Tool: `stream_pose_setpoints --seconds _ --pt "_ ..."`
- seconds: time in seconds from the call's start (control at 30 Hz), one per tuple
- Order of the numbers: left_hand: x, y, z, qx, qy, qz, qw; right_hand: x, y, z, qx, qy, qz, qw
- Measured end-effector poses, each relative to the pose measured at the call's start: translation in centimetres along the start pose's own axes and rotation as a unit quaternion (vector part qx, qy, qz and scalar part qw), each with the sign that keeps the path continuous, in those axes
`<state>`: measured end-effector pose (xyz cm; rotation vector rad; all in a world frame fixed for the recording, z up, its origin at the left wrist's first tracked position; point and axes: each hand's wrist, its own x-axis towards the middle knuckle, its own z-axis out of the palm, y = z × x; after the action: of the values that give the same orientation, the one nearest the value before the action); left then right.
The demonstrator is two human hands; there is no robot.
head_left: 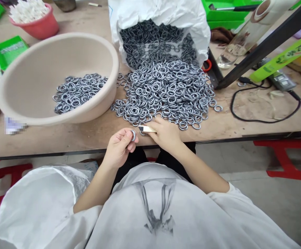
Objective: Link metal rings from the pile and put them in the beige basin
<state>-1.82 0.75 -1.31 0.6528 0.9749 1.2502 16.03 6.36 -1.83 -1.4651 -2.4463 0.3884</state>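
My left hand (pixel 120 147) pinches a grey ring (pixel 133 135) between thumb and fingers, just over the table's front edge. Close beside it, my right hand (pixel 166 134) is closed around a small knife (pixel 147 129) with a pale handle and a dark tip pointing left. The right fingertips touch the near edge of a heap of grey rings (pixel 163 90), which spills from a white sack (pixel 160 10) lying open toward me. To the left stands a large beige basin (pixel 62 45), with a smaller pile of rings (pixel 79 91) inside.
A pink bowl (pixel 42 26) of white pieces and a green tray (pixel 10 52) stand at the left. On the right are a dark metal bar (pixel 264 45), a clear bottle (pixel 233 48) and a black cable (pixel 259 120). Below hangs an open white bag (pixel 36 204); red stools flank me.
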Motion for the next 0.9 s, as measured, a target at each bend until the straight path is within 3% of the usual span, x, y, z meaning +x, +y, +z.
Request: stream_pose_setpoints --seconds 0.1,0.27,0.37,0.47,0.53,0.63,0.77,0.83,0.9 --pt "0.4 0.3 -0.4 0.004 0.039 0.006 0.999 0.2 -0.3 -0.1 -0.021 -0.026 -0.007 0.999" --pt "0.7 1.6 -1.6 -0.045 0.114 -0.02 0.992 0.7 -0.4 -0.1 -0.031 -0.058 -0.083 0.994" --pt "0.7 2.6 -2.4 -0.069 0.151 -0.037 0.985 1.0 -0.2 0.0 -0.023 -0.052 -0.083 0.995" --pt "0.5 3.0 -2.5 -0.064 0.17 -0.041 0.982 1.3 0.1 0.2 0.047 -0.009 -0.052 0.997" --pt "0.4 2.6 -2.0 -0.048 0.161 -0.033 0.985 1.3 0.2 0.2 0.163 0.044 -0.033 0.985" --pt "0.3 1.1 -0.5 -0.014 0.107 -0.013 0.994 1.1 -0.2 0.1 0.394 0.067 0.008 0.917" --pt "0.4 -1.2 1.1 0.045 0.039 0.026 0.998 0.0 -1.4 -0.1 0.604 -0.03 0.063 0.794" --pt "0.4 -1.8 1.2 0.096 0.025 0.049 0.994 -0.5 -1.7 -0.1 0.644 -0.048 0.074 0.76" --pt "0.3 -2.0 1.0 0.134 0.017 0.07 0.988 -0.7 -1.8 0.1 0.659 -0.043 0.084 0.746"
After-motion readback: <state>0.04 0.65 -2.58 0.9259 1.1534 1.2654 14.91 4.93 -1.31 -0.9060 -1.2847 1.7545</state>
